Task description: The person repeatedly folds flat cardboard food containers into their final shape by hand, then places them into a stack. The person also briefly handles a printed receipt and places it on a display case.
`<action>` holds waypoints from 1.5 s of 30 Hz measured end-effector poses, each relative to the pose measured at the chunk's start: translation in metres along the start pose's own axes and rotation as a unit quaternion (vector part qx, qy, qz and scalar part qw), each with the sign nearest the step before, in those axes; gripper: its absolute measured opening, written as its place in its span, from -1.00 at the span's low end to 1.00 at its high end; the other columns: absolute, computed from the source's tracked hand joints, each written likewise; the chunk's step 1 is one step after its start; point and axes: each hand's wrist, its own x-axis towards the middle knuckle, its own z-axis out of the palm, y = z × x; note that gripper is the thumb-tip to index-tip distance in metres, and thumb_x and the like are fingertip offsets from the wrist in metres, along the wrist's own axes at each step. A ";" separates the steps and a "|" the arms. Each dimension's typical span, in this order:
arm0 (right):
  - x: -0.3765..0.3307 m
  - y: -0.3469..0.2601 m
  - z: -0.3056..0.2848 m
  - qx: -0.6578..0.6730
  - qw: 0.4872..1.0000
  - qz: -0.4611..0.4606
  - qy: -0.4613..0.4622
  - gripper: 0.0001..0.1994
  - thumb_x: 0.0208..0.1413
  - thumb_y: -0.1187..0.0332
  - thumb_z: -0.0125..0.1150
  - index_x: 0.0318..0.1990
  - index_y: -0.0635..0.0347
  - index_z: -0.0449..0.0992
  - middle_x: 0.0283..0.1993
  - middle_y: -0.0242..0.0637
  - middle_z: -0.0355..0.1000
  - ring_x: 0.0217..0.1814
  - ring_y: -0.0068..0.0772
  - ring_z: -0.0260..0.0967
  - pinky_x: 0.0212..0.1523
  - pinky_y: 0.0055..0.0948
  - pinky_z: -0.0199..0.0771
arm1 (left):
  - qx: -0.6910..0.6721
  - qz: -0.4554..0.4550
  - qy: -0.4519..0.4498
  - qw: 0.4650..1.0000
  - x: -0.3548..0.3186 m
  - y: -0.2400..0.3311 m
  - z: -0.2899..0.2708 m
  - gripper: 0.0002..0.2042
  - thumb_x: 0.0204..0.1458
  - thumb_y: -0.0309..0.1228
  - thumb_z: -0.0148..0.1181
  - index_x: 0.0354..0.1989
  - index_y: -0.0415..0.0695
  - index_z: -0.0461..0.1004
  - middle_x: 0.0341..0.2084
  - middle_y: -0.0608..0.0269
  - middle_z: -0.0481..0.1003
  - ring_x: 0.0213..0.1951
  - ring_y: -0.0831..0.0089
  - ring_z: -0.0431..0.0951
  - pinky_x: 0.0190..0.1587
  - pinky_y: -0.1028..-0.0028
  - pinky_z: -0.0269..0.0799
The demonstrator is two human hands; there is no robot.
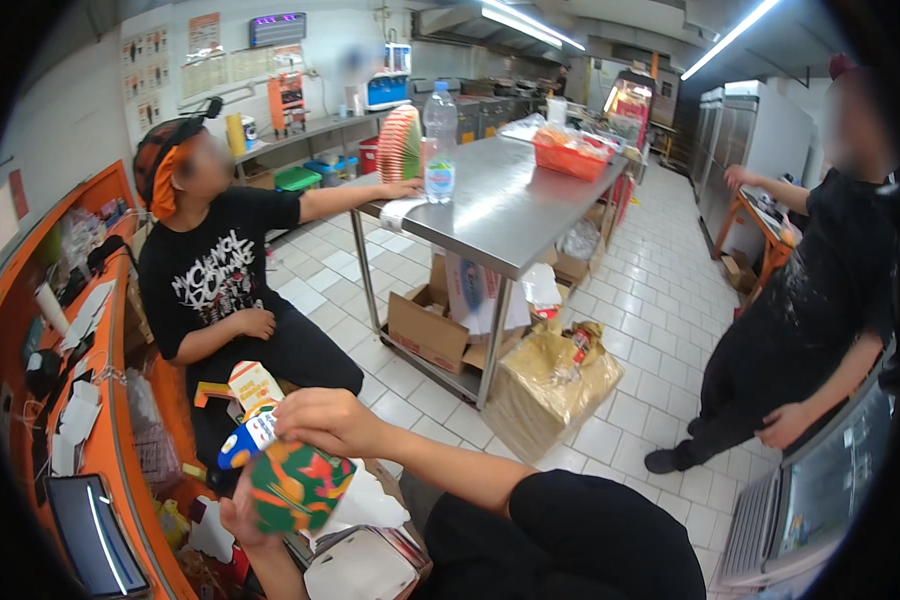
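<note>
In front of me is a green piece of printed card packaging (pixel 300 487) with orange and pink patterns. My left hand (pixel 246 512) is closed on its left edge. My right hand (pixel 330 420) comes over its top, fingers bent and pressed against a blue and white printed card piece (pixel 248 437) at its upper edge. I cannot tell whether the two are joined. Just beyond them shows a white and orange carton (pixel 254 383). Flattened white cartons (pixel 365 565) are stacked by my lap, below the green piece.
At the left, a person (pixel 235 270) sits with one hand on a steel table (pixel 530 215), near a water bottle (pixel 440 145) and a red basket (pixel 570 155). A gold-wrapped box (pixel 555 385) stands on the tiles. Another person (pixel 800 270) stands right. An orange counter (pixel 110 440) holds a tablet (pixel 95 535).
</note>
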 end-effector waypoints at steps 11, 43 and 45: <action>-0.037 0.012 -0.002 0.019 0.993 0.100 -0.061 -0.73 0.00 0.50 0.17 -0.10 0.11 0.59 -0.24 -0.16 0.54 -0.23 -0.11 0.51 -0.18 -0.34 0.50 | 0.219 -0.092 0.162 0.958 0.022 -0.014 -0.016 -0.44 -0.11 -0.64 0.15 0.16 -0.30 0.21 -0.05 0.07 0.45 -0.05 0.29 0.52 0.03 0.34 0.45; -0.025 -0.048 0.000 0.016 0.991 -0.023 -0.132 -0.77 -0.06 0.48 0.27 -0.18 0.17 0.60 -0.14 -0.31 0.55 0.19 -0.16 0.37 0.27 -0.02 0.22 | 0.011 0.063 0.046 0.997 0.032 0.021 -0.005 -0.25 0.08 0.20 -0.02 0.20 -0.26 0.22 0.13 0.02 0.36 0.11 0.12 0.40 0.17 0.15 0.31; -0.022 -0.053 0.002 -0.003 0.991 -0.044 -0.130 -0.82 -0.05 0.43 0.27 -0.24 0.14 0.60 -0.19 -0.39 0.54 0.17 -0.26 0.39 0.32 0.03 0.12 | 0.115 0.017 0.055 0.992 0.022 0.036 -0.015 -0.18 -0.05 0.13 0.16 0.23 -0.28 0.19 0.15 -0.02 0.33 0.15 0.09 0.38 0.21 0.12 0.26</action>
